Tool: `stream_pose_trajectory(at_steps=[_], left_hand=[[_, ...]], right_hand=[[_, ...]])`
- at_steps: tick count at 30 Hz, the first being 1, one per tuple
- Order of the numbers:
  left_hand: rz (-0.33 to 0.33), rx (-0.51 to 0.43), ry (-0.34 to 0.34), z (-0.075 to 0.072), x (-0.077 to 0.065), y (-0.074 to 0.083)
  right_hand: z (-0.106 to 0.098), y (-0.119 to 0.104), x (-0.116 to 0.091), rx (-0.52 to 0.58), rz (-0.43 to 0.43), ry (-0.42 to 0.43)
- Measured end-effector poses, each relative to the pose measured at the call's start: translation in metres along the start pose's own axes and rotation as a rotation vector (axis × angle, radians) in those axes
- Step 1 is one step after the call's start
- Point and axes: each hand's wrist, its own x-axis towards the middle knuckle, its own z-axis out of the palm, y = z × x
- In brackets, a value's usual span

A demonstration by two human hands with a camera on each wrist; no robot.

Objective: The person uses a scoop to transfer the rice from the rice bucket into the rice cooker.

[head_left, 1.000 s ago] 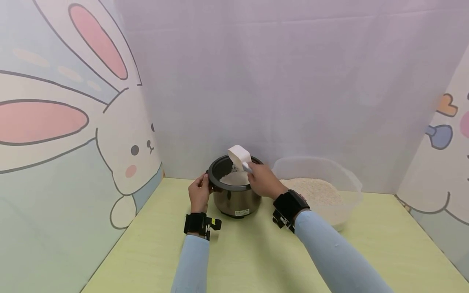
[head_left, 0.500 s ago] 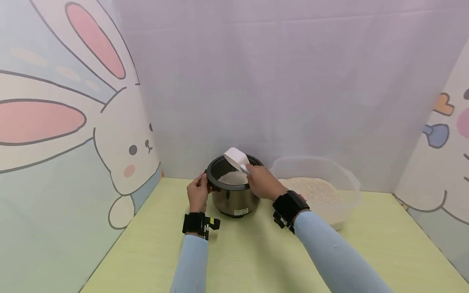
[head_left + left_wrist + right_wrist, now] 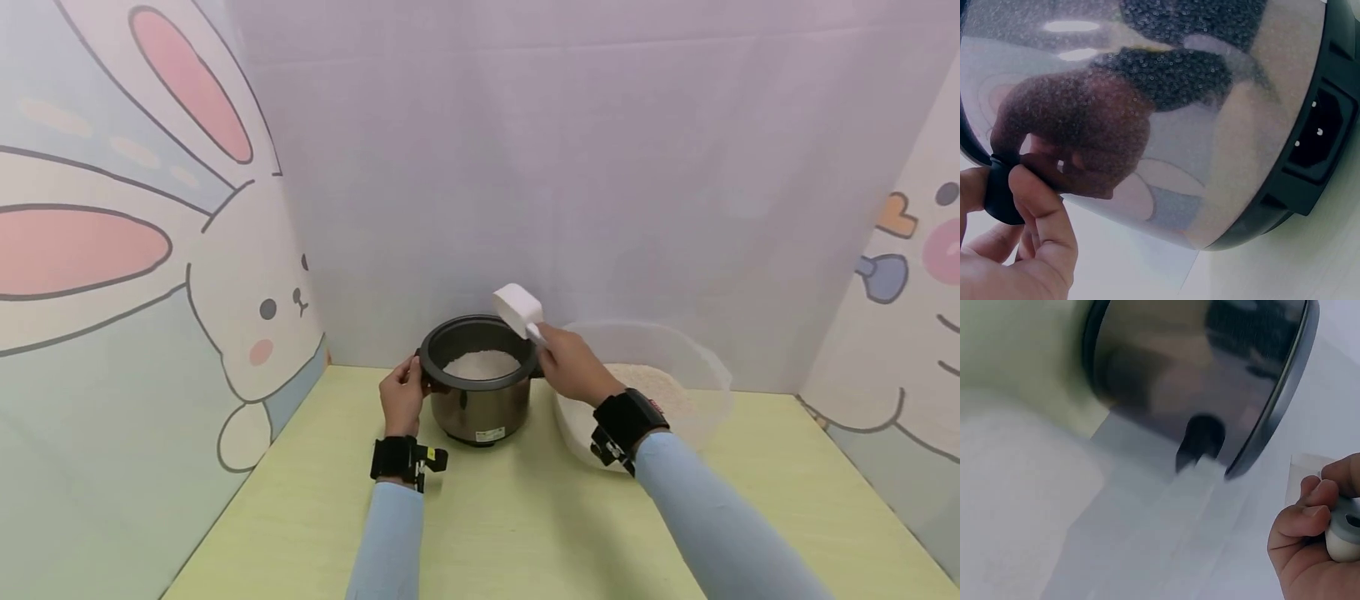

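A rice cooker without a lid stands on the table, pale rice showing inside its dark pot. My left hand pinches the cooker's black side handle between thumb and fingers. In my right hand is a white measuring scoop, gripped by its handle and raised at the cooker's right rim. The scoop is tilted, and its inside is hidden in the head view. The right wrist view catches the curled fingers on the scoop's grey-and-white handle.
To the cooker's right sits a translucent plastic tub holding more rice; my right forearm partly covers it. A pale curtain hangs close behind. Rabbit-patterned panel borders the yellow-green table on the left.
Rice was falling from the scoop into the pot a second ago; now none falls. My right hand has carried the scoop up and right. The left hand keeps its hold on the handle.
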Motion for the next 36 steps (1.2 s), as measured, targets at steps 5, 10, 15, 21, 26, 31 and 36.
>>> stream_pose_trajectory(at_steps=[5, 10, 15, 21, 26, 31, 36], left_hand=[[-0.016, -0.005, 0.008, 0.0, 0.001, 0.0], [-0.026, -0.007, -0.001, 0.0, 0.0, 0.003], [-0.024, -0.002, -0.002, -0.002, -0.001, 0.002], [-0.018, -0.011, -0.013, -0.001, -0.001, 0.001], [-0.019, -0.018, -0.016, -0.002, 0.0, 0.002], [-0.018, -0.001, -0.019, -0.001, -0.001, 0.002], [0.002, 0.007, -0.018, -0.002, -0.001, 0.003]], right_hand=[[-0.018, 0.024, -0.016, -0.016, 0.081, 0.005], [-0.029, 0.046, -0.038, -0.025, 0.139, -0.013], [-0.034, 0.066, -0.054, -0.043, 0.191, -0.039], [-0.037, 0.079, -0.07, -0.087, 0.324, -0.111], [-0.032, 0.085, -0.077, -0.123, 0.454, -0.204], [-0.03, 0.083, -0.08, -0.134, 0.498, -0.227], [-0.027, 0.083, -0.08, -0.117, 0.535, -0.233]])
